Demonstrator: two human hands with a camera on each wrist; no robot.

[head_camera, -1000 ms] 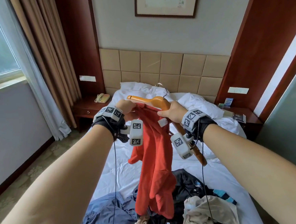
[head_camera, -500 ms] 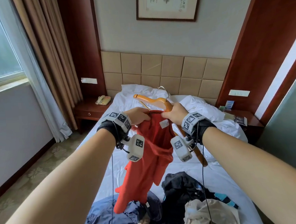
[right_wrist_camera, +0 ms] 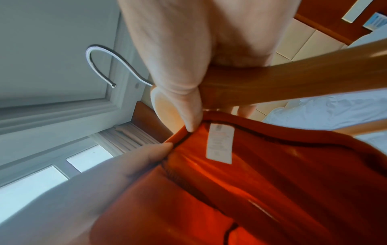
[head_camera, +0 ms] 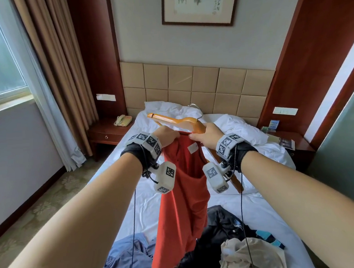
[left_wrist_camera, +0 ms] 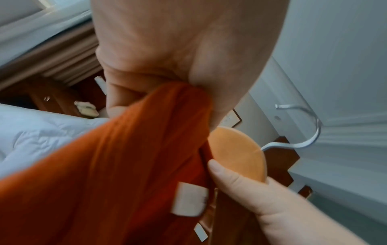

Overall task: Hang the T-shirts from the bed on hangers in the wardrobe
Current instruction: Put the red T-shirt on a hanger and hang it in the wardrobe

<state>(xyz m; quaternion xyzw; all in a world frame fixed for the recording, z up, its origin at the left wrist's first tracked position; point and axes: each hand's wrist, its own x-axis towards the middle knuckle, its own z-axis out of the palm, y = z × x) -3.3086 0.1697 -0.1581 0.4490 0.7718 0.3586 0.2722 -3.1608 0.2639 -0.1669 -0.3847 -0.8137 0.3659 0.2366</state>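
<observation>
I hold a red T-shirt (head_camera: 183,206) up over the bed by its collar, and its body hangs down to the clothes pile. My left hand (head_camera: 174,137) grips a bunch of the collar (left_wrist_camera: 188,102). My right hand (head_camera: 194,136) wraps round the middle of a wooden hanger (head_camera: 177,121) and pinches the collar edge (right_wrist_camera: 188,131) beside the white label (right_wrist_camera: 220,142). The hanger lies above and behind the collar, with its metal hook (right_wrist_camera: 108,63) pointing away. Its left arm sticks out bare past my left hand.
On the near end of the white bed (head_camera: 267,209) lies a pile of a blue garment (head_camera: 126,261), black clothes (head_camera: 224,224) and a beige one (head_camera: 249,256). A nightstand with a telephone (head_camera: 122,120) stands left and another nightstand (head_camera: 288,145) right. Curtains (head_camera: 63,79) hang at the left.
My left hand has come off the hanger's left arm and moved in next to the right, bringing the collar along. The shirt's tail swung left, then settled straight down.
</observation>
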